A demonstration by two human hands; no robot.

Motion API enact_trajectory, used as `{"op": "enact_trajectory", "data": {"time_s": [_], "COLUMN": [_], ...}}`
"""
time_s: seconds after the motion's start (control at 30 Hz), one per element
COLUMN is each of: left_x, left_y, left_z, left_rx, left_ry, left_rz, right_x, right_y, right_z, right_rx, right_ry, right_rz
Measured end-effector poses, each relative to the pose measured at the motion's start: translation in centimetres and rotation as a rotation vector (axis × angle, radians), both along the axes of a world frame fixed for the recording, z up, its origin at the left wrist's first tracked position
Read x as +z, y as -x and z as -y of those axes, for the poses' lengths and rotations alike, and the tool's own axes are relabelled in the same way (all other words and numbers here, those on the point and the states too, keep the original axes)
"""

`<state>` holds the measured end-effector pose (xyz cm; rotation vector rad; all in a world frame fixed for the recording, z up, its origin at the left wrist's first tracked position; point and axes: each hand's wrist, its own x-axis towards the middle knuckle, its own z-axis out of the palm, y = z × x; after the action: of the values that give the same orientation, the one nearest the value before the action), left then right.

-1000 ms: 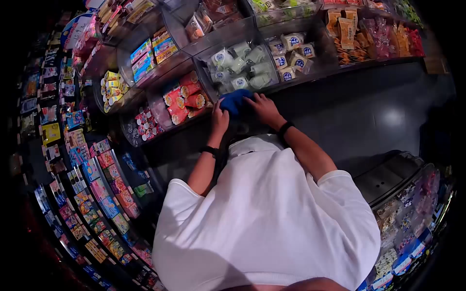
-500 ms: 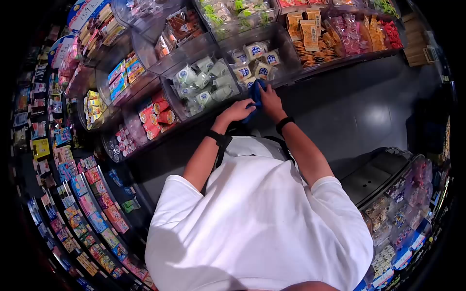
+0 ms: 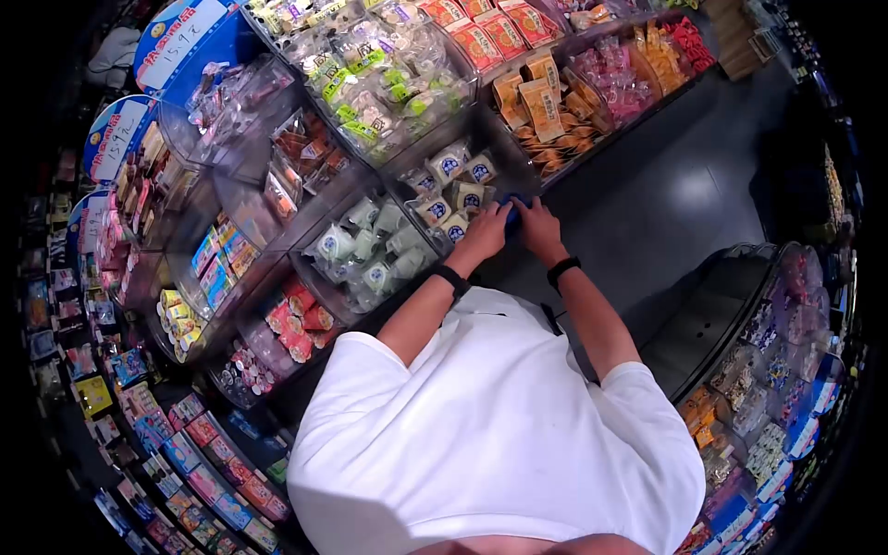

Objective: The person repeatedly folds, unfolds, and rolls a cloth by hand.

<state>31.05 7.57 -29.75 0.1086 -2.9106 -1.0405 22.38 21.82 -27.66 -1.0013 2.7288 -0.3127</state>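
Observation:
A dark blue cloth [image 3: 514,205], mostly covered by my fingers, lies bunched at the front edge of a candy bin. My left hand [image 3: 485,233] grips it from the left with curled fingers. From the other side, my right hand [image 3: 541,228] is closed on it too. Right behind the hands, the clear bin holds wrapped white sweets with blue round labels [image 3: 469,197]. To its left is a bin of pale green wrapped sweets [image 3: 376,277]. Each wrist wears a black band.
Tiered clear bins hold orange packets [image 3: 542,109], red packets [image 3: 502,39] and green-and-white packs [image 3: 363,90]. Blue price signs [image 3: 176,46] stand at the left. Behind me on the right is another curved candy stand [image 3: 740,370]. Grey floor [image 3: 671,208] runs between the stands.
My view has turned, so the bins appear rotated and more upper tiers show. Both hands have shifted right and lower in view with the blue cloth, which is now more covered by the fingers.

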Motion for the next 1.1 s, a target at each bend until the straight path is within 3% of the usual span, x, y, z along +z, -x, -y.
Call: {"op": "enact_trajectory", "data": {"time_s": [0.07, 0.1, 0.2, 0.3, 0.4, 0.6, 0.73, 0.8, 0.87, 0.93, 0.97, 1.03, 1.1], "left_x": [0.1, 1.1, 3.9, 4.6, 3.5, -0.2, -1.6, 0.2, 1.2, -1.7, -3.4, -1.8, -2.4], "left_y": [1.4, 1.6, 1.2, 1.0, 1.3, 5.4, 7.2, 7.3, 6.1, 5.1, 5.1, 6.0, 8.1], "left_z": [-0.4, -0.3, 1.7, 4.9, 6.0, 2.6, 3.3, 4.5, 6.3, 6.3, 6.0, 6.0, 5.6], "left_rx": [0.04, -0.001, -0.106, -0.247, -0.343, -0.174, -0.232, -0.264, -0.28, -0.193, -0.1, 0.109, 0.433], "left_ry": [-0.036, 0.028, 0.089, 0.183, 0.178, 0.066, 0.03, 0.115, 0.043, 0.015, -0.073, -0.286, -0.488], "left_rz": [-0.031, 0.094, 0.259, 0.736, 0.772, 0.409, 0.43, 0.653, 0.771, 0.762, 0.743, 0.642, 0.467], "right_x": [-0.2, -0.6, -1.3, -0.3, 2.1, 0.0, -0.1, -0.2, 0.6, 3.1, 3.7, 3.8, 4.5], "right_y": [0.9, 1.4, -0.3, -2.2, -0.5, 6.1, 5.7, 5.3, 5.4, 6.6, 7.6, 9.4, 12.3], "right_z": [0.6, 0.6, 2.4, 4.1, 3.7, 0.6, 1.7, 1.8, 2.1, 3.2, 3.5, 3.9, 5.5], "right_rx": [-0.098, -0.201, -0.093, 0.064, 0.236, -0.072, -0.05, 0.065, 0.228, 0.284, 0.268, 0.219, 0.19], "right_ry": [0.006, 0.021, 0.042, 0.065, 0.038, 0.028, -0.054, -0.01, -0.053, -0.053, 0.07, 0.328, 0.412], "right_rz": [0.056, 0.114, 0.22, 0.352, 0.436, 0.214, 0.261, 0.324, 0.351, 0.357, 0.316, 0.21, 0.178]}}
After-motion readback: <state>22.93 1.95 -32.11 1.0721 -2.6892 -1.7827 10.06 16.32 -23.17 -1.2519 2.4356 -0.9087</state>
